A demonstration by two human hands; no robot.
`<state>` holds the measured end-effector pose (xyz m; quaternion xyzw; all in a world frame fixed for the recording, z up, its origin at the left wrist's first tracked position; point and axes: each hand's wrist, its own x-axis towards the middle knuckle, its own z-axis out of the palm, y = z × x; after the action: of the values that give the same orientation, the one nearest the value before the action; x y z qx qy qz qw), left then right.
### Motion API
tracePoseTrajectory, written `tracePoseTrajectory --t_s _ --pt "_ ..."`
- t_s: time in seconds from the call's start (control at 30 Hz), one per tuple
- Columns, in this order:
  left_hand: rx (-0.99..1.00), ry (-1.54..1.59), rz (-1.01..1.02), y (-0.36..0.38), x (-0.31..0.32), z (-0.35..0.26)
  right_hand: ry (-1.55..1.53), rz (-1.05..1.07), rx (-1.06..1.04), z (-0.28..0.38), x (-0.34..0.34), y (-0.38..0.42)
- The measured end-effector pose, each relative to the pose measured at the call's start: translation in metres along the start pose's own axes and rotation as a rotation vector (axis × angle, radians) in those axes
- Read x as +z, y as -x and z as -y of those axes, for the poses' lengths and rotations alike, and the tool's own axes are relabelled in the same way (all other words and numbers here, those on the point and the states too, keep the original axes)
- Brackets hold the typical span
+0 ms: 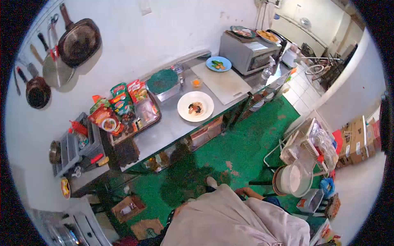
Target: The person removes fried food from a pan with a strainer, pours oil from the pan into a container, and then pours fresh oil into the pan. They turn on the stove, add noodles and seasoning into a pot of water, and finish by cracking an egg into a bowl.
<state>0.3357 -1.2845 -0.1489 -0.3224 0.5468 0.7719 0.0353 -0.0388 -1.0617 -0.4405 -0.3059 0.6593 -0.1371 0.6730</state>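
Observation:
Low at the left of my apron point(217, 221), my left hand point(179, 210) shows only in part, and its fingers are mostly hidden by the cloth. On the other side, my right hand point(246, 192) hangs beside the apron, too small and blurred to read its fingers. Neither hand touches the steel table point(160, 127). On that table sits a white plate point(184, 110) with a small heap of dark and pale food. Behind it stands a small clear bowl point(197, 83) with something orange inside. A blue plate point(218, 60) with green and orange pieces rests on a white cutting board point(230, 87).
A tray point(137, 129) of seasoning packets and a green-topped metal container point(163, 84) stand on the table. Beyond is a microwave point(248, 53) with plates on top. Pans point(80, 43) hang on the wall. A clear tub point(296, 178) and cartons point(353, 141) stand at right.

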Motion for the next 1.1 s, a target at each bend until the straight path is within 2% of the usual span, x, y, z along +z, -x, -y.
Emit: tracePoseTrajectory --t_s 0.03,0.13,0.17,0.23,0.27,0.33,0.43,0.47,0.57,0.63,0.67,0.7,0.8,0.9,1.0,1.1 --pt "-0.016 -0.006 -0.001 -0.003 -0.003 0.003 -0.007 -0.064 -0.078 -0.016 0.007 -0.005" --pt "-0.056 -0.040 0.007 -0.013 -0.012 0.010 0.378 0.104 -0.120 -0.046 0.003 -0.052" --pt "-0.066 -0.052 0.010 -0.015 -0.015 0.013 0.321 0.033 -0.139 -0.048 0.008 -0.048" --pt "-0.079 -0.071 0.019 -0.017 -0.019 0.021 0.175 -0.009 0.008 -0.015 0.014 -0.012" --pt "-0.085 -0.083 0.028 -0.017 -0.020 0.025 0.104 -0.008 0.132 0.023 0.018 0.021" --pt "-0.084 -0.114 0.041 -0.020 -0.025 0.029 0.079 0.001 0.247 0.079 0.029 0.059" --pt "-0.092 -0.174 0.086 -0.023 -0.032 0.040 0.247 0.111 0.212 0.045 0.055 0.037" --pt "-0.102 -0.206 0.108 -0.026 -0.034 0.044 0.475 0.126 0.127 0.000 0.069 0.012" --pt "-0.150 -0.353 0.235 -0.047 -0.043 0.057 0.646 -0.600 -0.276 -0.022 0.159 0.061" --pt "-0.194 -0.463 0.329 -0.062 -0.042 0.069 0.586 -0.368 0.244 -0.010 0.196 0.064" --pt "-0.215 -0.514 0.368 -0.070 -0.039 0.074 0.498 -0.409 0.286 -0.010 0.211 0.078" --pt "-0.234 -0.566 0.407 -0.077 -0.032 0.079 0.424 -0.440 0.320 -0.015 0.228 0.097" --pt "-0.271 -0.707 0.510 -0.093 0.005 0.093 0.160 -0.711 0.304 -0.045 0.277 0.163" --pt "-0.268 -0.838 0.623 -0.101 0.063 0.112 0.036 -0.564 0.333 -0.098 0.302 0.196" --pt "-0.252 -0.913 0.690 -0.112 0.126 0.135 -0.227 -0.653 0.382 -0.154 0.309 0.226" --pt "-0.242 -0.971 0.735 -0.129 0.176 0.149 -0.161 -0.871 0.404 -0.180 0.292 0.267"
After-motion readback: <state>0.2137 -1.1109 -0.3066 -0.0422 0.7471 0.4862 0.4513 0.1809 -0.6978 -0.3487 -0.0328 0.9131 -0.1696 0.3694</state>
